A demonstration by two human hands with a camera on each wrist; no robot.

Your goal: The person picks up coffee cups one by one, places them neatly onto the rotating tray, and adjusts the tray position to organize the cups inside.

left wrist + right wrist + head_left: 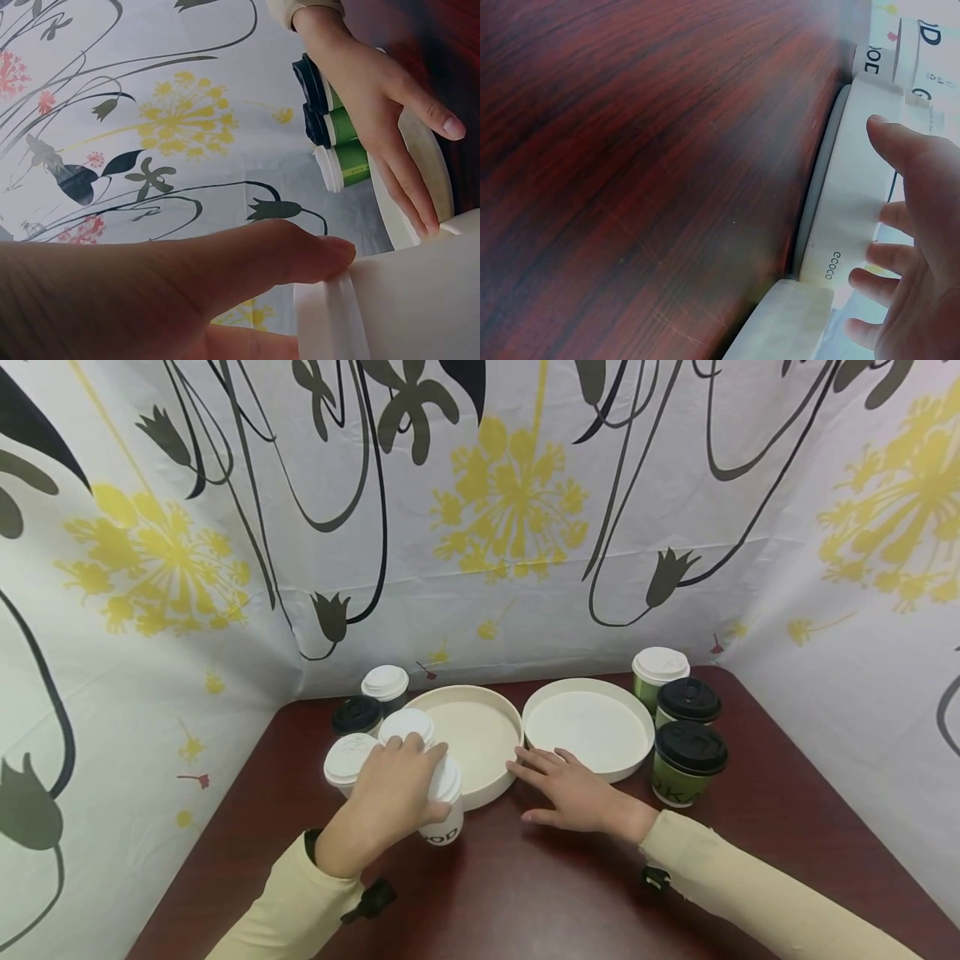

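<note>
Two round trays [588,731] sit side by side on the table [495,893]. The person's left hand [392,789] has thumb and fingers curled round a white-lidded cup [446,806], at the near edge of the cream tray [480,735]. The right hand [576,792] grips nothing, fingers loosely spread by the rims; three green cups [677,785] stand nearby.

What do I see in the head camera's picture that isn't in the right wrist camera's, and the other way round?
Only the head view: the left hand gripping a white cup, and the black-lidded cups on the right.
Only the right wrist view: small lettering on the outer wall of one tray.
Both: the right hand, that tray, the other tray and the dark red table.
</note>
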